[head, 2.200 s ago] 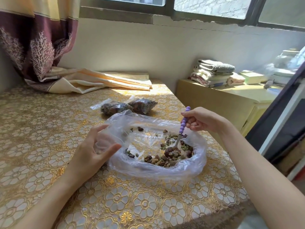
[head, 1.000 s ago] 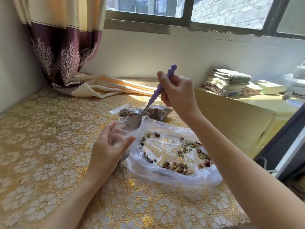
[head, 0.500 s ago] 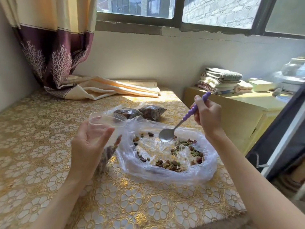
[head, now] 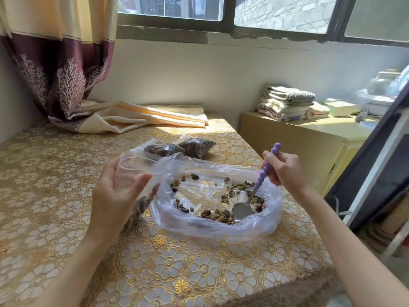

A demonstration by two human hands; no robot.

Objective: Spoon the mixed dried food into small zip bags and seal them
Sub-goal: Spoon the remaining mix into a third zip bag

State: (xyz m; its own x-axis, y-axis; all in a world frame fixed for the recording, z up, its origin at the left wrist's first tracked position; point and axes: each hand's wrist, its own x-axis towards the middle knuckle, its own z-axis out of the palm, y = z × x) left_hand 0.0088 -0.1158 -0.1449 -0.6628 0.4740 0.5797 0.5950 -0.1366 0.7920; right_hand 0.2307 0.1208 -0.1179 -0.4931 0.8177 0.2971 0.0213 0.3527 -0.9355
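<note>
A sunlit window wall stands behind the table [head: 66,218], which wears a gold flower-patterned cover, with a curtain [head: 57,69] pooled at its far left corner.

My right hand [head: 285,171] has its fingers curled round the purple beaded handle of the spoon [head: 254,191]. The metal bowl of the spoon is down among the mixed dried food [head: 221,212] at the near side of the big clear bag [head: 221,227], which lies spread wide on the table with its rim rolled down. My left hand [head: 117,196] holds the small zip bag [head: 137,167] upright just beside the big bag's left rim, thumb and fingers wrapped loosely round its body so the mouth stands open above them. Some food already shows in its bottom, below my palm.

I judge this to be the scooping step: the spoon is gathering a load and the small bag is only part filled. Next I need to lift a level spoonful, carry it left over the rolled rim and tip it into the open mouth without brushing the thin plastic shut. The left hand must keep that mouth wide.

Two filled zip bags [head: 181,148] lie side by side just beyond the big bag. On a low cabinet [head: 287,138] to the right sits a pile of folded towels [head: 287,100].
</note>
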